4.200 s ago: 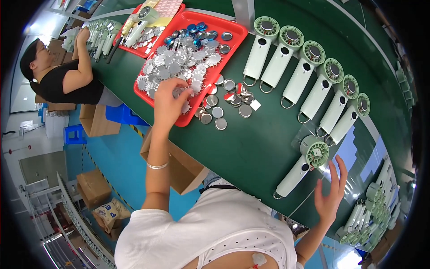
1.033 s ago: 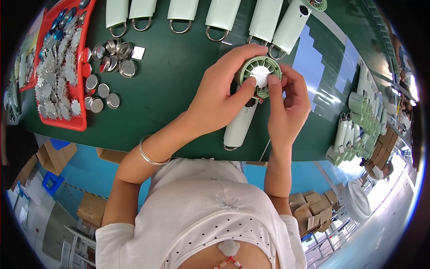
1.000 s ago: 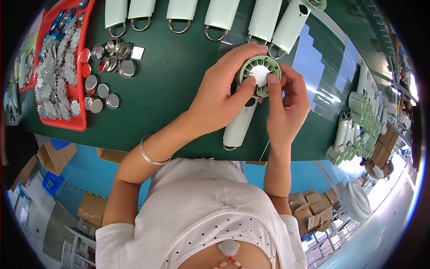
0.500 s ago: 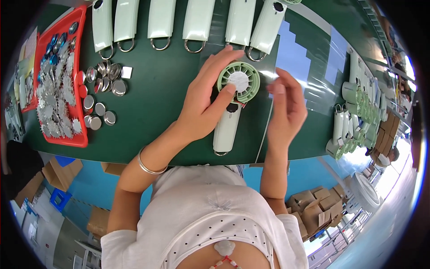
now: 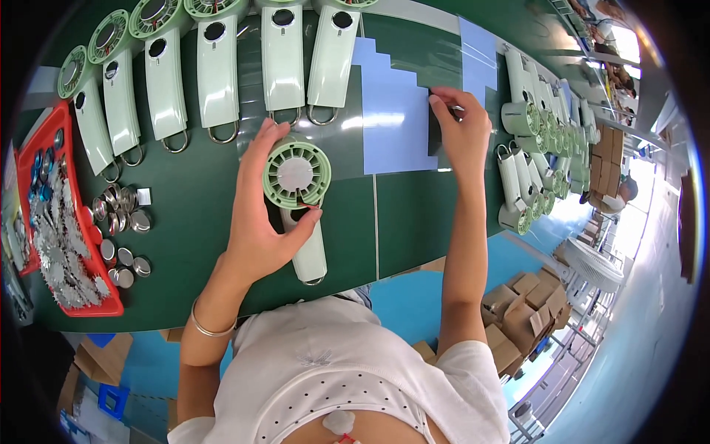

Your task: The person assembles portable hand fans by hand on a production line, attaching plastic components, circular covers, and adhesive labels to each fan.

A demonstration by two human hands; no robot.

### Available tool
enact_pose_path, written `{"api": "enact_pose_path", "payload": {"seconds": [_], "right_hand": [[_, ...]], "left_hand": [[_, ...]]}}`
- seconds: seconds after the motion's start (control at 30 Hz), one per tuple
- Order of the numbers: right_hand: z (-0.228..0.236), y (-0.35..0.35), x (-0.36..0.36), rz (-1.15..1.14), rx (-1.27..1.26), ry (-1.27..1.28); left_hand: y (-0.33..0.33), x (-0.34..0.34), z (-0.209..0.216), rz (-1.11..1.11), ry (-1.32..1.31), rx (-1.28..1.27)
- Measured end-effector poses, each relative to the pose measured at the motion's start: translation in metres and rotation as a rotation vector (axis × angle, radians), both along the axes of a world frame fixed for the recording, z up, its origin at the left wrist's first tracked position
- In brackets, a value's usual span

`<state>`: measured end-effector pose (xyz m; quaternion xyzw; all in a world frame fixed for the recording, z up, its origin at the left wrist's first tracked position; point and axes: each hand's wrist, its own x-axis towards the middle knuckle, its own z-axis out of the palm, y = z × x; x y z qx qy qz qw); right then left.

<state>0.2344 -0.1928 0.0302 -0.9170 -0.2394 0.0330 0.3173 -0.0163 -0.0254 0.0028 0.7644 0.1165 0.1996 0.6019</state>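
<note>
A pale green handheld fan point(image 5: 309, 248) lies on the table in front of me, its round slatted head point(image 5: 323, 166) away from me. A whitish disc point(image 5: 296, 175) fills the head's centre, and a bit of red wire shows at its lower rim. My left hand point(image 5: 255, 211) curves round the head's left side, thumb at the lower rim, steadying it. Farther right, my right hand point(image 5: 460, 122) has its fingertips pinched at the right edge of a blue sheet point(image 5: 396, 122) with a stepped upper edge. Whatever is between those fingertips is too small to make out.
Several more green fans point(image 5: 217, 74) lie in a row at the back. A red tray point(image 5: 111, 305) with spiky metal pieces stands left, beside loose silver caps point(image 5: 139, 220). Stacked fans point(image 5: 521, 118) line the right, near a second blue sheet point(image 5: 479, 55).
My right hand has gone from beside the fan head to the blue sheet's right edge. My left thumb has slid off the disc to the lower rim. The view has turned rightward.
</note>
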Motion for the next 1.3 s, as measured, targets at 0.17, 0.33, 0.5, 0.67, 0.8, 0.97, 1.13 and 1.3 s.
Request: {"api": "enact_pose_path", "payload": {"seconds": [0.17, 0.33, 0.5, 0.67, 0.8, 0.97, 1.13, 1.3], "right_hand": [[-0.007, 0.003, 0.005, 0.016, -0.016, -0.081], [-0.008, 0.002, 0.005, 0.017, -0.035, -0.154], [-0.007, 0.001, 0.008, 0.010, -0.048, -0.142], [-0.006, 0.009, 0.011, 0.008, -0.075, -0.156], [0.002, 0.025, 0.004, 0.056, -0.129, -0.019], [-0.048, -0.057, 0.079, 0.066, -0.087, 0.182], [-0.067, -0.041, 0.099, 0.278, -0.102, 0.194], [-0.048, -0.077, 0.118, 0.342, -0.219, -0.030]], "left_hand": [[-0.004, 0.000, 0.001, 0.024, -0.028, -0.061], [-0.005, 0.000, 0.000, 0.028, -0.031, 0.013], [-0.007, 0.005, 0.000, 0.034, -0.028, 0.044], [0.001, 0.007, -0.004, 0.013, -0.041, 0.054], [0.003, -0.009, -0.002, 0.152, -0.062, 0.076], [-0.018, 0.007, -0.018, 0.037, -0.099, 0.039], [-0.023, -0.002, -0.016, 0.069, -0.156, 0.066], [-0.028, 0.016, -0.013, 0.090, -0.216, 0.029]]}}
